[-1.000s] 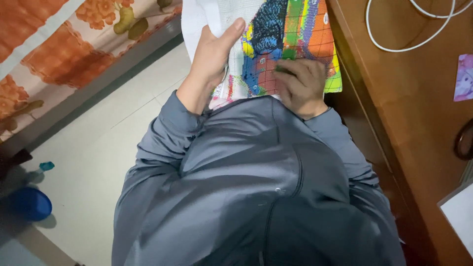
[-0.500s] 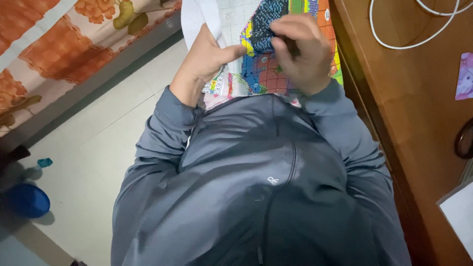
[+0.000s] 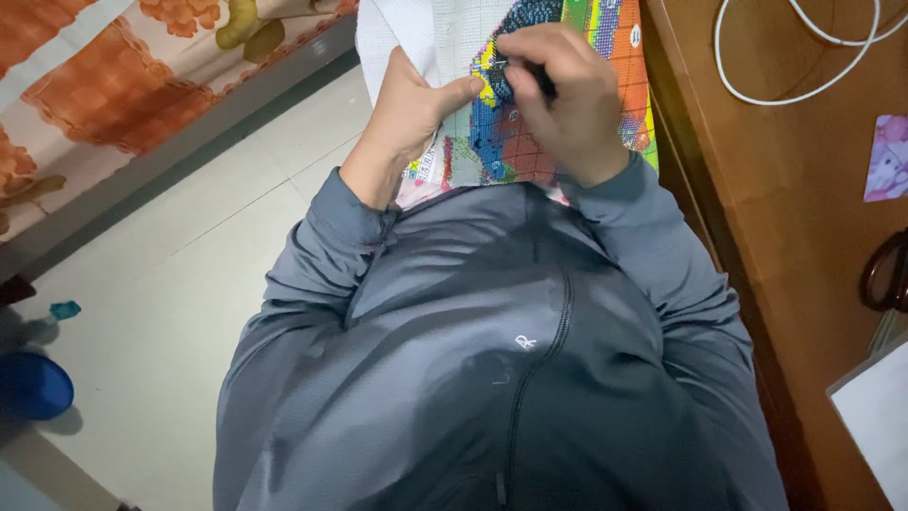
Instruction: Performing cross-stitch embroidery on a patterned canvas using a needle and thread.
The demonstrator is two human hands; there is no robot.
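- Up at the far edge of the view, both hands work on a colourful stitched canvas held above the lap; its unworked white margin runs along the left side, and blocks of blue, yellow, orange and green fill the rest
- Left hand: it grips the canvas from the left, thumb laid across the front and pointing right toward the blue patch; the other fingers go behind the cloth and are hidden
- Right hand: curled over the coloured part, fingertips pressed together near the yellow and blue area as if pinching something small; what they pinch is too small to tell
- Both arms wear a grey zipped jacket that fills the near middle of the view
- On the right stands a brown wooden bench; a white cable loops on its far part, a small purple card lies at the right edge, and a white sheet sits near the near right corner
- On the left, a pale tiled floor; an orange patterned bedspread hangs at the far left; a blue round object and a small teal piece lie on the floor at the left edge
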